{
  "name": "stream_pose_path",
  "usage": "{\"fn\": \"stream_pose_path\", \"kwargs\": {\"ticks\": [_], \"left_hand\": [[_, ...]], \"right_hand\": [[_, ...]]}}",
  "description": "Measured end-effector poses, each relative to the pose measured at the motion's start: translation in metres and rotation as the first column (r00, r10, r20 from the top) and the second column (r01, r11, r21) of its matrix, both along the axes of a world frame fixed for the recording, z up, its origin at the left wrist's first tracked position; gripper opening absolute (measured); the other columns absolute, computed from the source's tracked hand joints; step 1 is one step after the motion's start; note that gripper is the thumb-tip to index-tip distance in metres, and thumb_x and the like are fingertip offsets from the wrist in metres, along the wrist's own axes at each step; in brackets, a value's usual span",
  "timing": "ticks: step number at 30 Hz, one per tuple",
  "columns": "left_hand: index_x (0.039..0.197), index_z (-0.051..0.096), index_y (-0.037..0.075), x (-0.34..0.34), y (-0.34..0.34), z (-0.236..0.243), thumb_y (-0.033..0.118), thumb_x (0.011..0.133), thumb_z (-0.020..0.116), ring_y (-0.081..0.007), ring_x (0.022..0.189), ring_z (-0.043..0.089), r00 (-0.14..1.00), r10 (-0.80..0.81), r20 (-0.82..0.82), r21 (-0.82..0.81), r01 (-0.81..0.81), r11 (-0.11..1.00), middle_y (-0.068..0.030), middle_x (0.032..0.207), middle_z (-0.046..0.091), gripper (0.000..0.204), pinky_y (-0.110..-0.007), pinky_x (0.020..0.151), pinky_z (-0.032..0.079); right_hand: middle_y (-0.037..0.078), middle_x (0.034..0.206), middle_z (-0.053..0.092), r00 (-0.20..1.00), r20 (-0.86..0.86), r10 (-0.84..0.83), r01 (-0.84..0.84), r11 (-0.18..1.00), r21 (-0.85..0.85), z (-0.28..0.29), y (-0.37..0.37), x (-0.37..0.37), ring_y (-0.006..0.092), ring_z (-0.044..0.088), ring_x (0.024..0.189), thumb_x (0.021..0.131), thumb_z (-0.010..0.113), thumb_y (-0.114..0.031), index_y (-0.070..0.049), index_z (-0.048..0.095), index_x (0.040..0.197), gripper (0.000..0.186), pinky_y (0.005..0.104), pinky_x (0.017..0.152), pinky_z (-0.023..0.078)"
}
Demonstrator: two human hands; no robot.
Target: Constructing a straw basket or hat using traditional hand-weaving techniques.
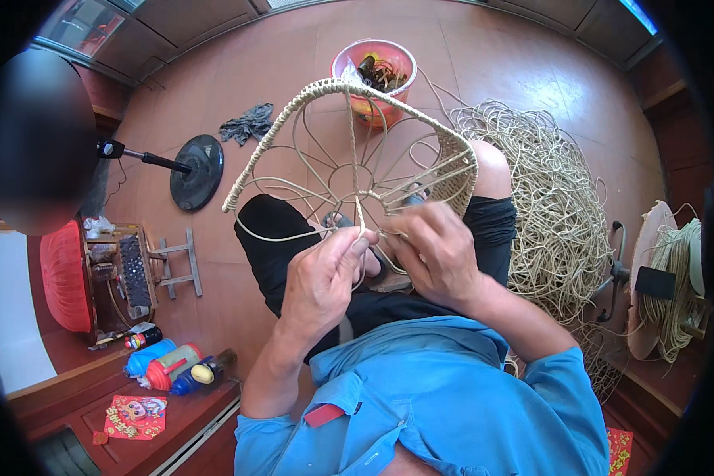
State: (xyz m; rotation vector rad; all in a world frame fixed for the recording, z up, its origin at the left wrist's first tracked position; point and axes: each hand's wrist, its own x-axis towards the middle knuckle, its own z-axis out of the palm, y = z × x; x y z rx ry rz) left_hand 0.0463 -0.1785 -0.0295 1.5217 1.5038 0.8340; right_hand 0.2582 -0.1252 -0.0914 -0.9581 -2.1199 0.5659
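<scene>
A curved wire frame (pixel 325 186) with looped spokes stands over my lap, its rim (pixel 293 103) wrapped in tan cord. Tight weaving (pixel 454 170) covers part of its right side. My left hand (pixel 325 270) is closed in a pinch on a tan cord (pixel 361 218) that runs up to the middle of the spokes. Close to its right, my right hand (pixel 435 246) has its fingers curled together, slightly blurred, and a cord loop hangs under them. The exact spot where the right fingertips grip is hidden.
A big heap of tan cord (pixel 551 214) lies at my right, beside a cord spool (pixel 666 278). Ahead stands a pink bucket (pixel 373 51) with dark scraps. A round black stand base (pixel 196 172), a grey rag (pixel 247 123) and several bottles (pixel 174 365) are at the left.
</scene>
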Motion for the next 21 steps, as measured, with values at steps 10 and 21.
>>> {"fn": "stream_pose_path", "kwargs": {"ticks": [10,21], "left_hand": [[0.123,0.077,0.000,-0.010,0.010,0.041,0.032,0.119,0.058,-0.0017,0.063,0.046,0.964,-0.017,0.266,-0.071,0.037,0.997,0.0066,0.073,0.053,0.038,-0.021,0.057,0.034],[0.133,0.070,-0.003,-0.048,0.069,0.028,0.035,0.119,0.058,0.0004,0.049,0.044,0.687,0.188,0.702,-0.095,-0.171,0.981,0.0068,0.070,0.054,0.042,-0.018,0.046,0.041]], "right_hand": [[0.003,0.104,0.075,0.999,0.010,-0.031,0.026,0.941,0.336,-0.018,0.066,-0.042,0.0243,0.074,0.100,0.093,0.080,-0.021,-0.014,0.070,0.112,0.023,0.0407,0.086,0.057],[0.008,0.093,0.072,0.997,-0.020,0.071,-0.065,0.973,0.223,-0.024,0.078,-0.040,0.0298,0.071,0.090,0.097,0.079,-0.016,-0.011,0.070,0.109,0.016,0.0423,0.080,0.058]]}}
